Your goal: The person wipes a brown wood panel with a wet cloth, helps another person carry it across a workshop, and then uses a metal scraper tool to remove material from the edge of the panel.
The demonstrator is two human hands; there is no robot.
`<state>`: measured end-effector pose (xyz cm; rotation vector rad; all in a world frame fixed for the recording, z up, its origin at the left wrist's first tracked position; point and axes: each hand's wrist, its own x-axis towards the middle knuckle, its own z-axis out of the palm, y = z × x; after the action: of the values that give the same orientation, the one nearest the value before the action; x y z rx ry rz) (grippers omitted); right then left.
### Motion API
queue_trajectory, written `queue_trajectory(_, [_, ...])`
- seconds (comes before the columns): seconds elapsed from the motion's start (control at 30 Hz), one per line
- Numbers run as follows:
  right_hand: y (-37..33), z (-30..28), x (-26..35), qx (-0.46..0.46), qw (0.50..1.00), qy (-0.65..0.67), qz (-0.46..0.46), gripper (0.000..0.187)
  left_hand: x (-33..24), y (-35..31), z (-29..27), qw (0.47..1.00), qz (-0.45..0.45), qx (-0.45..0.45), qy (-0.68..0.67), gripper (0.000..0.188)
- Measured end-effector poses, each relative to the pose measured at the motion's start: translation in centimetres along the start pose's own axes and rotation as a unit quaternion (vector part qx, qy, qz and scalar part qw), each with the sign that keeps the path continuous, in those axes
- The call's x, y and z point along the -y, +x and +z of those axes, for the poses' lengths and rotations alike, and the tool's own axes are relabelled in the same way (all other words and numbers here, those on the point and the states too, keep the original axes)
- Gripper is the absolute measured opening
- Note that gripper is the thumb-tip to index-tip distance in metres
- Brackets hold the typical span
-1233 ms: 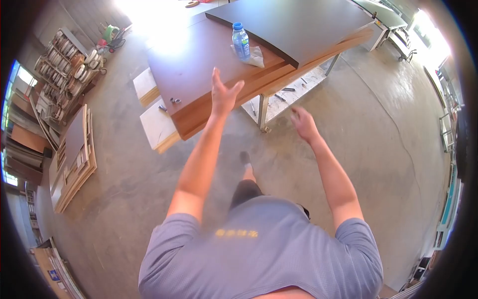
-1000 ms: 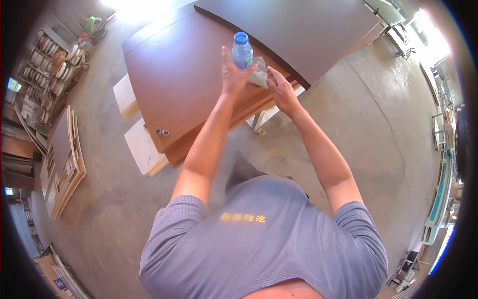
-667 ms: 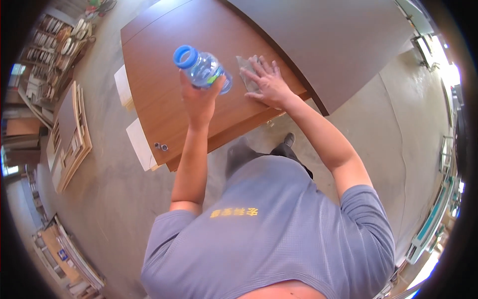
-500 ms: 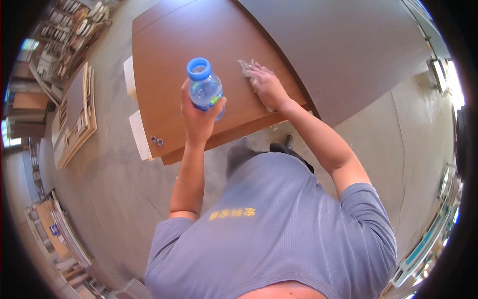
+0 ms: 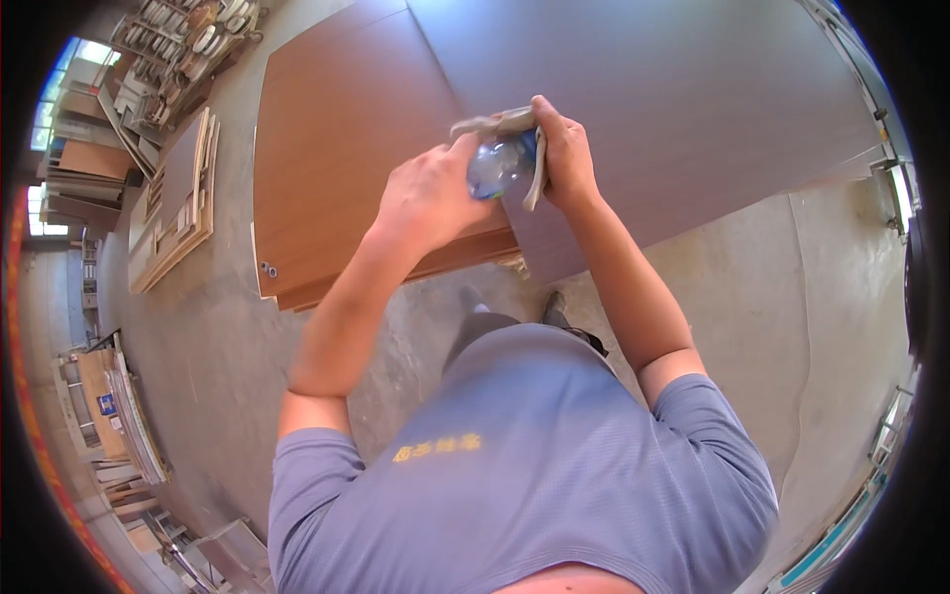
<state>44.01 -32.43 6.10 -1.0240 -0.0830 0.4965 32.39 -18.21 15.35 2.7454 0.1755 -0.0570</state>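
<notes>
My left hand [image 5: 430, 193] is closed round a clear plastic bottle [image 5: 498, 170] with a blue neck, tipped on its side with the mouth to the right. Against that mouth my right hand [image 5: 566, 153] holds a pale cloth [image 5: 537, 176], which hangs down beside the bottle and also spreads above it. Both hands are raised over the seam between a reddish-brown wood panel [image 5: 336, 148] and a darker grey-brown panel [image 5: 683, 119]. Part of the bottle is hidden by the cloth and fingers.
Two small metal fittings [image 5: 268, 269] lie at the brown panel's near left corner. Stacked boards [image 5: 183, 198] lean on the concrete floor [image 5: 228, 346] to the left. Farther back stands a loaded rack [image 5: 188, 49]. More timber pieces [image 5: 124, 416] lie at the lower left.
My left hand has swung right and tipped the upright bottle over. My right hand has lifted the cloth off the brown panel and brought it to the bottle's mouth.
</notes>
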Motion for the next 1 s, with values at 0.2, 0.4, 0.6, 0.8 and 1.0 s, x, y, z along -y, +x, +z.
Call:
queue_trajectory(0.2, [2.0,-5.3,2.7,-0.057,0.977,0.207,-0.007,0.046,-7.5,5.8,-0.2,0.983,0.007,0.107,0.150,0.057])
queue_trajectory(0.4, [2.6,-8.9,2.8,-0.097,0.961,0.256,-0.037,0.042,-10.6,8.2,1.0,0.974,0.031,0.134,0.179,0.059])
queue_trajectory(0.6, [2.7,-10.5,3.2,-0.132,0.956,0.260,-0.041,0.040,-11.5,9.2,2.2,0.976,0.033,0.137,0.166,0.060])
queue_trajectory(0.8, [3.0,-10.2,6.0,-0.052,0.960,0.267,-0.070,0.042,-7.7,9.0,5.4,0.997,0.073,-0.012,-0.014,0.070])
queue_trajectory(1.0, [3.4,-10.7,7.1,0.084,0.884,0.458,0.032,0.053,-6.6,8.8,7.0,0.981,0.076,-0.061,-0.168,0.076])
